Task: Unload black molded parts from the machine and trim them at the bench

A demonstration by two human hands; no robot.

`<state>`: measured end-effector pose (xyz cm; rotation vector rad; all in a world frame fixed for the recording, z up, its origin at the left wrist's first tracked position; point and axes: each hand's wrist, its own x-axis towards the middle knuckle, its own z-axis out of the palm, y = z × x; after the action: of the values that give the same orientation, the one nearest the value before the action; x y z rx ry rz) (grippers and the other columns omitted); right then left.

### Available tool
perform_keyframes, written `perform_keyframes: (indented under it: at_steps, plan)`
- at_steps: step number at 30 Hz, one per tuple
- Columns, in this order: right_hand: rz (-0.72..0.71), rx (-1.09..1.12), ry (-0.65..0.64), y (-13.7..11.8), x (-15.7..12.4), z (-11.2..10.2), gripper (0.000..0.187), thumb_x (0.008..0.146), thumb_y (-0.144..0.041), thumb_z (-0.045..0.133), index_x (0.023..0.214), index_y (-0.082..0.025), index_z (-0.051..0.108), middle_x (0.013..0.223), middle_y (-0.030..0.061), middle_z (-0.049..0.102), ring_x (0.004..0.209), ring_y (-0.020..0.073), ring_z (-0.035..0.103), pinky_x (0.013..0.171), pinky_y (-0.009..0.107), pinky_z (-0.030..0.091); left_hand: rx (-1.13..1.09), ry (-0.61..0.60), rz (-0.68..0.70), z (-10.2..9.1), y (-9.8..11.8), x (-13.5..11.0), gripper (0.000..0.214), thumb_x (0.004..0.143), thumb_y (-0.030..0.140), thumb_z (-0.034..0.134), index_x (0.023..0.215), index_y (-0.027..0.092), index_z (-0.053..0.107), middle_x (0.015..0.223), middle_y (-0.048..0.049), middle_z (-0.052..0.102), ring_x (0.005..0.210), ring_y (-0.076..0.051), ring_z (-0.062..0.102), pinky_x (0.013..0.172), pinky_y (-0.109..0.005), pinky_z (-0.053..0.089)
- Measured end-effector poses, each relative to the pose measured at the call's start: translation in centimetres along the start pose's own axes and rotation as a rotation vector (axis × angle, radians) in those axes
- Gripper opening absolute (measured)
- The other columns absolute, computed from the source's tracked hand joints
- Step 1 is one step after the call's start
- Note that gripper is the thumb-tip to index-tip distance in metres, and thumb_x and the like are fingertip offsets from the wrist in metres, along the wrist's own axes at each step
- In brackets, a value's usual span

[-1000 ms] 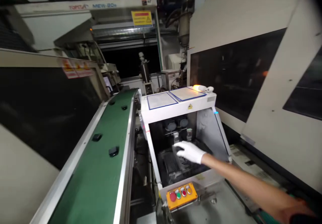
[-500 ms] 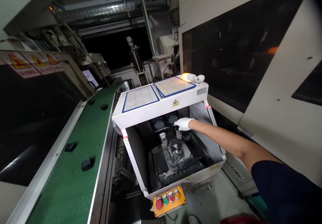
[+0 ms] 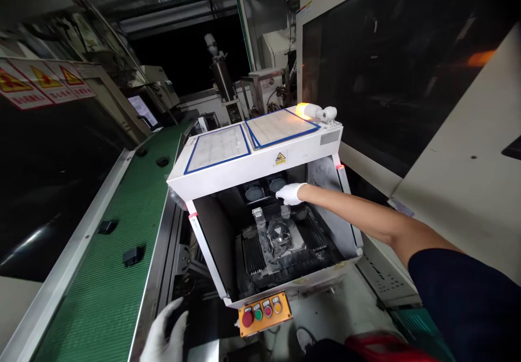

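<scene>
My right hand [image 3: 290,194], in a white glove, reaches into the open front of a white machine housing [image 3: 252,173]. Its fingers are drawn together beside a dark round disc [image 3: 277,183]; whatever they may hold is hidden. A second dark disc [image 3: 254,193] sits to the left. Below the hand is a dusty grey fixture [image 3: 280,235] with a round part in its middle. At the lower left my gloved left hand [image 3: 166,334] is open, thumb and fingers apart, nothing in it, between the conveyor and the button box.
A green conveyor belt [image 3: 109,275] runs along the left, carrying several small black parts, such as a black block [image 3: 133,256]. An orange button box [image 3: 265,314] hangs at the housing's front. A lit orange lamp [image 3: 308,110] lies on top. A large machine [image 3: 399,96] stands right.
My left hand has come into view at the lower left, open. My right hand stays inside the housing, close to the discs. The whole view has shifted slightly.
</scene>
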<state>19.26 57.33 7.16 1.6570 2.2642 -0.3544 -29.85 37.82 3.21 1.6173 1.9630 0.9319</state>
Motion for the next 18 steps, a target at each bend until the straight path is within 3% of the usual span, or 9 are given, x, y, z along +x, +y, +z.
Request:
perform_keyframes:
  at_steps: [3, 8, 15, 18]
  plan:
    - [-0.005, -0.017, -0.01, -0.3, 0.0, 0.0, 0.037, 0.101, -0.033, 0.067, 0.134, -0.016, 0.06, 0.128, 0.0099, 0.063, 0.112, 0.0243, 0.064, 0.099, 0.047, 0.057, -0.071, -0.09, 0.045, 3.5, 2.3, -0.6, 0.045, 0.076, 0.054, 0.06, 0.114, 0.031, 0.068, 0.124, -0.001, 0.074, 0.124, -0.029, 0.067, 0.116, -0.043, 0.05]
    - [-0.003, -0.04, -0.006, -0.6, -0.2, 0.3, 0.039, 0.101, -0.029, 0.068, 0.136, -0.016, 0.058, 0.129, 0.0106, 0.062, 0.11, 0.0234, 0.065, 0.096, 0.044, 0.059, -0.125, -0.212, 0.15, 8.1, 3.1, -0.8, 0.042, 0.08, 0.047, 0.058, 0.115, 0.025, 0.067, 0.123, -0.007, 0.073, 0.121, -0.029, 0.067, 0.116, -0.045, 0.05]
    - [0.033, -0.058, 0.054, -1.2, -0.3, 1.8, 0.048, 0.099, -0.023, 0.069, 0.143, -0.016, 0.052, 0.135, 0.0121, 0.058, 0.112, 0.0249, 0.064, 0.095, 0.045, 0.06, -0.096, -0.332, 0.22, 12.0, 2.4, -2.0, 0.035, 0.09, 0.041, 0.052, 0.117, 0.023, 0.065, 0.124, -0.0075, 0.072, 0.118, -0.027, 0.069, 0.111, -0.04, 0.054]
    - [0.069, -0.056, 0.079, -1.8, -0.4, 2.3, 0.05, 0.098, -0.023, 0.071, 0.144, -0.016, 0.051, 0.136, 0.0129, 0.056, 0.11, 0.0248, 0.064, 0.094, 0.044, 0.06, 0.044, -0.384, 0.33, 13.1, 3.5, -1.5, 0.033, 0.095, 0.03, 0.046, 0.122, 0.021, 0.062, 0.127, -0.0088, 0.07, 0.121, -0.024, 0.068, 0.113, -0.036, 0.051]
